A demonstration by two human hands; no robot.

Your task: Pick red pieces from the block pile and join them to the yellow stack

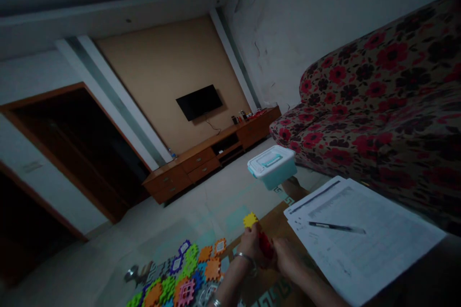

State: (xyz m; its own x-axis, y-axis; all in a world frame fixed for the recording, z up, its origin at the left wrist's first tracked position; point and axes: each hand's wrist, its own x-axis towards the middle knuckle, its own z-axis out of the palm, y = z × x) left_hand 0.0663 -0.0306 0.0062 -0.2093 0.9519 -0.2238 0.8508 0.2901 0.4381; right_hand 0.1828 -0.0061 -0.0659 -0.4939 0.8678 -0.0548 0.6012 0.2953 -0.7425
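Both hands are gripping interlocking plastic tiles: the left hand and right hand are closing around a red tile, topped by a yellow tile. Colourful tiles are lying left; a white lidded box is sitting beyond.

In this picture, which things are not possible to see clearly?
Head view only:
- red piece: mostly covered by left hand and right hand; shape unclear.
- papers: print too small and dark.
- puzzle pieces: cut off by bottom edge.
- doorway: too dark inside.
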